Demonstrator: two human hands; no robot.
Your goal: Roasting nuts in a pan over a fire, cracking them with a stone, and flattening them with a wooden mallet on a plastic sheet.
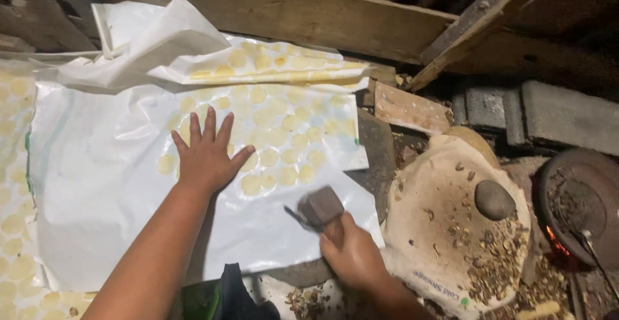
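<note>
Landmark: white plastic sheet (116,184), spread flat across the work surface, upper edge folded back on itself.
Left hand (206,155): laid flat on the sheet near its middle, fingers spread apart, palm down, gripping nothing.
Right hand (353,255): just off the sheet's lower right corner, fingers wrapped tight round the handle of a mallet (320,207).
Mallet: blocky grey-brown head hanging over the sheet's lower right part, handle running back and down into the fist; long axis slanted from lower right to upper left.
Pale yellow discs (277,159): rows of small flattened rounds under the sheet, filling its upper right part; more showing in the folded flap above and off the sheet's left edge.
Key relation: discs lie up and to the left of the mallet head, roughly along the line of the handle; nearest ones just beyond the head, between it and the left hand. Right hand nearer to the lower discs; left hand touching the sheet beside the leftmost ones.
Right of sheet: tan sack (412,230) strewn with brown shell scraps, a rounded stone (494,199) resting on it.
Further right of sheet: dark round pan (577,204) with a red glow at its lower rim.
Above sheet: rough wooden planks (309,10) and grey concrete blocks (548,110).
</note>
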